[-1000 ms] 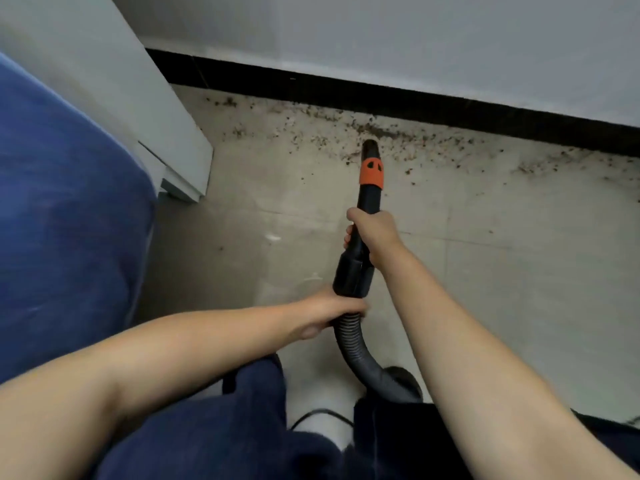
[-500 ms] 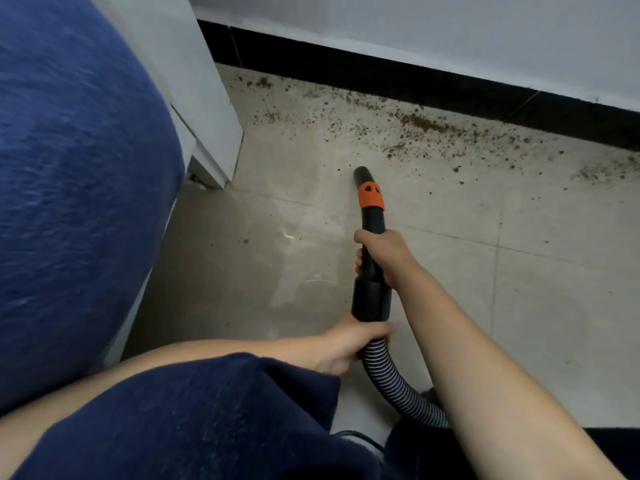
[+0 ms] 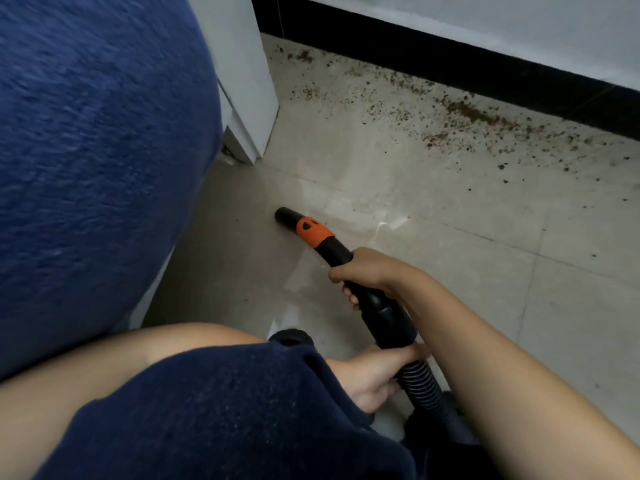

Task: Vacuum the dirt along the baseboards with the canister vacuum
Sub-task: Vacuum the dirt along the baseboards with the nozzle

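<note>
Two hands are on the vacuum nozzle (image 3: 313, 233), so you have firm control of it. Your right hand (image 3: 370, 275) is clenched around the black wand just behind the orange collar (image 3: 314, 233), and your left hand (image 3: 374, 374) grasps the joint where the wand meets the ribbed hose (image 3: 420, 382). The nozzle mouth points left, low over bare tile and well apart from the dirt (image 3: 464, 114), which lies scattered in a band beside the black baseboard (image 3: 450, 69) at the top of the view. A heavier brown streak sits right at the baseboard's foot; smaller specks trail outward across the floor (image 3: 433, 209).

Judging from this, most of the dirt is not yet taken up, and the nozzle aims away from it. You risk scattering the loose grains if you swing the tip in fast or drag the hose through the band. A tip held too high would likely leave the packed streak behind. The white cabinet corner (image 3: 252, 109) stands near the leftmost specks and could block the wand there. The blue upholstery (image 3: 97, 150) crowds your left arm, which may cramp the sweep.

No container shows here; the canister itself is out of view, so you cannot tell how full it is.
</note>
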The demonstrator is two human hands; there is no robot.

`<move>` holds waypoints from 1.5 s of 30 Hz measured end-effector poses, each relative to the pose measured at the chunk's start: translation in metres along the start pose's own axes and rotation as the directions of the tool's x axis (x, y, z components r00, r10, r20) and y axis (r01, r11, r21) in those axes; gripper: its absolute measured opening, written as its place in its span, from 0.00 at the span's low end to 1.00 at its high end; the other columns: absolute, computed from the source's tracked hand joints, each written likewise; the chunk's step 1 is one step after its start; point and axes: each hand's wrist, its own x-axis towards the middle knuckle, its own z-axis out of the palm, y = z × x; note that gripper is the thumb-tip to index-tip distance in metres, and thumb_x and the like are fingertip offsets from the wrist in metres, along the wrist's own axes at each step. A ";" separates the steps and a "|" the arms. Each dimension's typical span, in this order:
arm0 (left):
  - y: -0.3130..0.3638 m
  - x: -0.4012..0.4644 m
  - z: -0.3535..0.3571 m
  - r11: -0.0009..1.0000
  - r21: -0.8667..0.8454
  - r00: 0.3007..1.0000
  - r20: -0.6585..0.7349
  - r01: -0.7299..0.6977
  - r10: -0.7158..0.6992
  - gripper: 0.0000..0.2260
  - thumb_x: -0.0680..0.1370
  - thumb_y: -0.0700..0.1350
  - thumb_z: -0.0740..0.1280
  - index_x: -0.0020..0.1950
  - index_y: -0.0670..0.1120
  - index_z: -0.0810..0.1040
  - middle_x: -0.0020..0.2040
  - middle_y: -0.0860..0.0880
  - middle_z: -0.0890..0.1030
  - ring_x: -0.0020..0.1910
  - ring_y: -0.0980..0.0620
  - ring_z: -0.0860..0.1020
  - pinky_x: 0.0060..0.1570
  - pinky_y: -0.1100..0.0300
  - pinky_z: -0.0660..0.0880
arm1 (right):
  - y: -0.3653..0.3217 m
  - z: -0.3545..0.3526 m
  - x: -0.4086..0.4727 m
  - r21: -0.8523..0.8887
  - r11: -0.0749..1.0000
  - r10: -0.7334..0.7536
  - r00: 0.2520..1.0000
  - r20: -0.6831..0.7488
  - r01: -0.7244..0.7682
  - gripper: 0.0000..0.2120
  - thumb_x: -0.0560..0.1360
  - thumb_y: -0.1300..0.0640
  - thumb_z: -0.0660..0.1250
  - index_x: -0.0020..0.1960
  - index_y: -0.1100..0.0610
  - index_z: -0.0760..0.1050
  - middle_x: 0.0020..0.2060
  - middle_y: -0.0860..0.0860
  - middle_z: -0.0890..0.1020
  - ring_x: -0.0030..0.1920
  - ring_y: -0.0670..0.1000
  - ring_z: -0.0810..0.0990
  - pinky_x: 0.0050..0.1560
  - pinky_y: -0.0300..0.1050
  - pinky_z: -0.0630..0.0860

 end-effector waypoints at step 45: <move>0.093 0.014 -0.004 0.914 0.336 0.862 -0.369 -0.226 0.349 0.11 0.73 0.38 0.67 0.55 0.42 0.77 0.41 0.44 0.81 0.40 0.46 0.80 0.38 0.59 0.75 | -0.050 -0.053 0.049 0.490 0.826 0.017 0.856 -0.517 0.280 0.05 0.73 0.64 0.65 0.44 0.62 0.68 0.27 0.55 0.73 0.23 0.52 0.71 0.27 0.42 0.72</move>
